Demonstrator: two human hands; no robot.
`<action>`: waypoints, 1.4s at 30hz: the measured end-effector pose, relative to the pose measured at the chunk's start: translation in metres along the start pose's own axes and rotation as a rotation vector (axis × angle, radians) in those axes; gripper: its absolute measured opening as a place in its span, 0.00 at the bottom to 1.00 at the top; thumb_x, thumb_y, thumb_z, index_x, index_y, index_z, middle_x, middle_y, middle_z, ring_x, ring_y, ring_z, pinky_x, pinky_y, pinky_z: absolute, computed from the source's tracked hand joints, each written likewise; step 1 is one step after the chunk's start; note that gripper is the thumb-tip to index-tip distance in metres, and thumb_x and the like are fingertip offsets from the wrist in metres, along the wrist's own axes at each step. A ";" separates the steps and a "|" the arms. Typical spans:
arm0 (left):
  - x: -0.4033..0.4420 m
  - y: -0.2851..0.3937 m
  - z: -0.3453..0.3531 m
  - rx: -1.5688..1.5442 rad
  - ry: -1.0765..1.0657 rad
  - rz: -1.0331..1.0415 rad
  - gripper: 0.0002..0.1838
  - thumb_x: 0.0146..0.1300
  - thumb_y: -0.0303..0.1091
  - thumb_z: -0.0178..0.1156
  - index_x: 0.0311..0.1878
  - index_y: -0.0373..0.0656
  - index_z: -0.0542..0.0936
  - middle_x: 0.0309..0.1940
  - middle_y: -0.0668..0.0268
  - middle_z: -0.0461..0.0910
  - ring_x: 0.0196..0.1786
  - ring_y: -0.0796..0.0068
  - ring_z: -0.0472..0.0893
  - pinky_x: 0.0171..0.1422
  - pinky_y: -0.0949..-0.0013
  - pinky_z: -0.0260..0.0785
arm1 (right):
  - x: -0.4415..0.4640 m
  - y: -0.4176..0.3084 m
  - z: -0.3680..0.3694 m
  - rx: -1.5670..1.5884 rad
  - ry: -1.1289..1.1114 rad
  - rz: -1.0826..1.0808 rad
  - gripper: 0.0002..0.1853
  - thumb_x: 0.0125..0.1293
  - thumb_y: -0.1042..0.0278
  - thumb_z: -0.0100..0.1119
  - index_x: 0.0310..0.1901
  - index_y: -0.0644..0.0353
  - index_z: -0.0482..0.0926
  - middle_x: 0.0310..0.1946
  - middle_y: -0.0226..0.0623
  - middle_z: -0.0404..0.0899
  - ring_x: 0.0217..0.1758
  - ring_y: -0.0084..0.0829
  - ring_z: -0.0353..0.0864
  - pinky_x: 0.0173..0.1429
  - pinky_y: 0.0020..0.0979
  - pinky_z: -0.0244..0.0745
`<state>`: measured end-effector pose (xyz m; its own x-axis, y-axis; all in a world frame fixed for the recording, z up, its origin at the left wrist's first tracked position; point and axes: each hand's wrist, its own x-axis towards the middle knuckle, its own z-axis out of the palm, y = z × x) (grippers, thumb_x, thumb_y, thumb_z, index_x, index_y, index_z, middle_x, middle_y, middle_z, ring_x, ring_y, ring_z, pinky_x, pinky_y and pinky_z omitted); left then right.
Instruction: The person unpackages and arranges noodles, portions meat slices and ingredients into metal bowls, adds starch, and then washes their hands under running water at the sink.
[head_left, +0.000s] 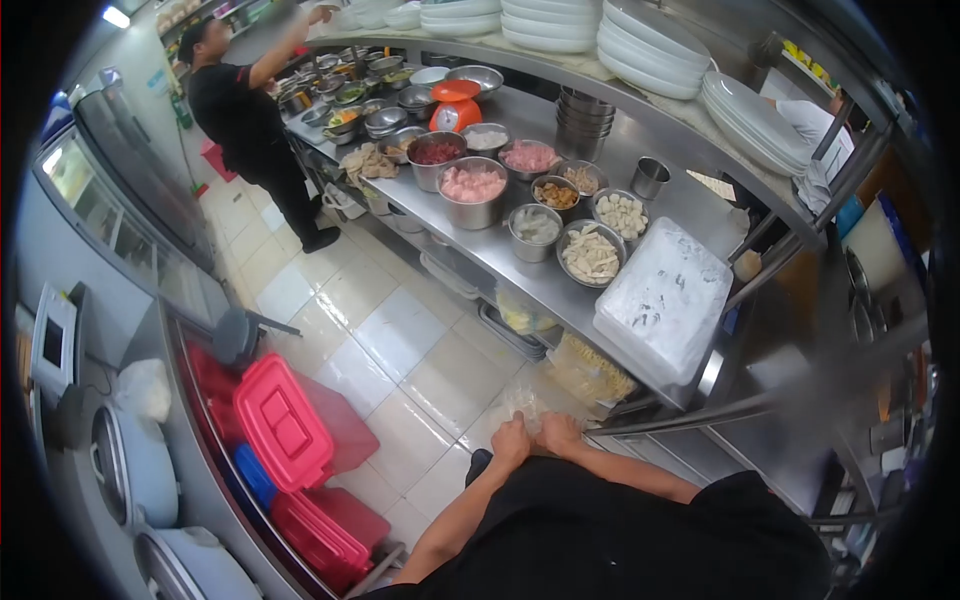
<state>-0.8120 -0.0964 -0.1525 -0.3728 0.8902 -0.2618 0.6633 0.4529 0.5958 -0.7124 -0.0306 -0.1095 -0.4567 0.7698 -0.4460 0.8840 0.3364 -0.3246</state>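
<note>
Low in the middle of the head view, my left hand (511,441) and my right hand (559,434) are side by side in front of my body. The fingers of both are closed on a clear plastic bag (521,407), which bulges out beyond them. What the bag contains cannot be made out. Just past my right hand, a bag of yellow noodles (590,368) lies on the shelf under the steel counter (470,240).
Bowls of pink meat (472,185) and sliced food (590,254), an orange scale (456,108) and a white container (668,290) stand on the counter. Stacked plates (650,50) are above. Red bins (290,420) are at left. A person (240,120) stands at the far end.
</note>
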 end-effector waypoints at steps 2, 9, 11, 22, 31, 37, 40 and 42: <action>0.008 -0.015 -0.007 -0.005 -0.005 0.011 0.14 0.50 0.32 0.53 0.40 0.38 0.73 0.29 0.44 0.77 0.35 0.42 0.78 0.39 0.47 0.70 | 0.005 -0.013 0.013 0.023 0.044 0.027 0.12 0.47 0.64 0.57 0.32 0.60 0.81 0.34 0.53 0.79 0.41 0.51 0.78 0.46 0.46 0.73; 0.032 -0.065 -0.038 -0.677 -0.315 0.069 0.14 0.46 0.30 0.58 0.39 0.41 0.72 0.26 0.58 0.77 0.30 0.60 0.76 0.36 0.63 0.70 | 0.013 -0.048 0.016 0.244 0.240 0.009 0.10 0.42 0.67 0.56 0.27 0.63 0.77 0.25 0.52 0.77 0.34 0.54 0.76 0.40 0.47 0.71; 0.032 -0.072 -0.042 -0.992 -0.462 -0.086 0.15 0.46 0.31 0.60 0.39 0.42 0.72 0.26 0.62 0.77 0.29 0.67 0.75 0.36 0.67 0.69 | 0.008 -0.068 0.002 0.285 0.263 0.020 0.09 0.41 0.68 0.56 0.26 0.63 0.77 0.25 0.53 0.76 0.33 0.55 0.76 0.39 0.48 0.71; 0.051 -0.080 -0.046 -0.238 -0.137 0.079 0.27 0.44 0.49 0.68 0.44 0.44 0.72 0.29 0.63 0.76 0.34 0.68 0.76 0.40 0.66 0.68 | 0.030 -0.074 0.019 0.227 0.359 -0.099 0.07 0.40 0.73 0.56 0.24 0.65 0.75 0.23 0.54 0.76 0.32 0.54 0.76 0.37 0.47 0.71; 0.042 -0.079 -0.054 -0.459 -0.191 0.131 0.30 0.44 0.52 0.67 0.46 0.44 0.71 0.35 0.60 0.75 0.38 0.63 0.76 0.42 0.63 0.69 | 0.015 -0.077 -0.006 0.231 0.328 0.040 0.15 0.41 0.62 0.65 0.28 0.64 0.78 0.27 0.54 0.78 0.35 0.52 0.79 0.40 0.45 0.73; 0.036 -0.047 -0.043 -0.180 0.063 0.160 0.30 0.45 0.53 0.63 0.46 0.47 0.68 0.44 0.57 0.73 0.46 0.51 0.75 0.46 0.55 0.67 | 0.008 -0.068 -0.006 0.227 0.369 0.001 0.09 0.45 0.68 0.57 0.29 0.64 0.77 0.28 0.56 0.77 0.35 0.57 0.77 0.41 0.48 0.72; 0.035 -0.036 -0.039 -0.179 0.068 0.184 0.30 0.45 0.51 0.63 0.47 0.46 0.66 0.46 0.56 0.71 0.47 0.49 0.74 0.47 0.54 0.67 | 0.005 -0.064 0.000 0.175 0.381 0.088 0.10 0.45 0.67 0.58 0.29 0.63 0.78 0.28 0.56 0.77 0.36 0.55 0.77 0.42 0.48 0.73; 0.034 -0.027 -0.041 -0.117 0.031 0.131 0.29 0.45 0.48 0.62 0.48 0.45 0.66 0.46 0.54 0.72 0.47 0.47 0.74 0.47 0.53 0.67 | -0.005 -0.064 -0.014 0.197 0.322 0.056 0.11 0.44 0.66 0.59 0.31 0.62 0.79 0.29 0.56 0.77 0.37 0.53 0.78 0.43 0.47 0.73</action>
<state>-0.8695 -0.0805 -0.1466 -0.3090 0.9385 -0.1540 0.6283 0.3230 0.7078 -0.7652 -0.0485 -0.0746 -0.3254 0.9257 -0.1927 0.8564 0.2022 -0.4750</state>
